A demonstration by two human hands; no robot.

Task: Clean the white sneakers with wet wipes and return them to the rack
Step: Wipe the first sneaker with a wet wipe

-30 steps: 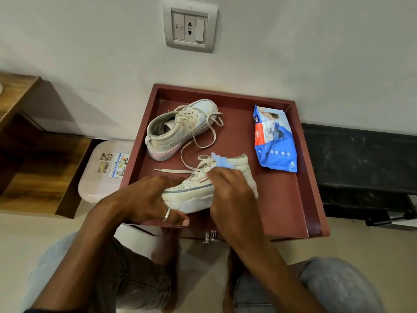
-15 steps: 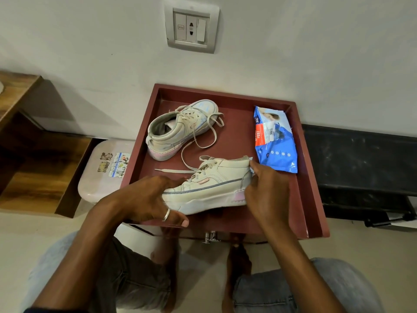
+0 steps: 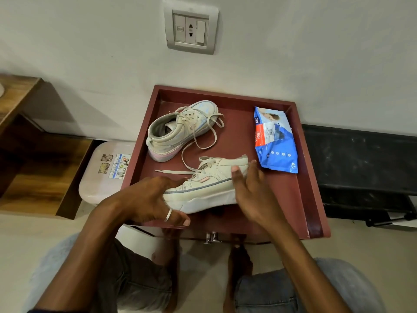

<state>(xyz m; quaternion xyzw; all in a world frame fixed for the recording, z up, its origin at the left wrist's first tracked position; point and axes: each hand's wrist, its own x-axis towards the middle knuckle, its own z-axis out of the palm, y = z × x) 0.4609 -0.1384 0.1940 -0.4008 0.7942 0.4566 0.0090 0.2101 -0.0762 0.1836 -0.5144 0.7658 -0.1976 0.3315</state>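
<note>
Where the table's [image 3: 282, 199] front edge runs closest to the viewer, a white high-top sneaker [image 3: 209, 188] lies between two bare hands, its toe pointing left and its heel right. Its thick sole is tipped up off the maroon surface on the near side.

The left hand [image 3: 149, 199] is curled over the toe, grasping it, with a silver ring [image 3: 168, 215] on one finger. The right hand [image 3: 252, 193] is at the heel. It is slightly blurred, with its fingers mostly straight and laid against the back of the shoe and its thumb on the near side; no clenched grip shows. A loose lace end [image 3: 171, 171] trails left from the shoe across the table.

Behind it, toward the back left corner, the second white sneaker [image 3: 180, 132] stands upright with its toe pointing to the back right and its laces undone, apart from the first shoe. Along the right edge lies a blue pack of wet wipes [image 3: 275, 143], flat, just beside the right hand's fingertips.

The table has a raised rim and stands against a pale wall that carries a grey switch-and-socket plate [image 3: 190, 29]. Off its left edge sits a white plastic item with stickers [image 3: 99, 175], and beyond that a wooden shelf unit [image 3: 33, 172]. Off the right edge runs a black ledge [image 3: 361, 159]. The person's knees in grey jeans [image 3: 270, 290] show below the front edge.
</note>
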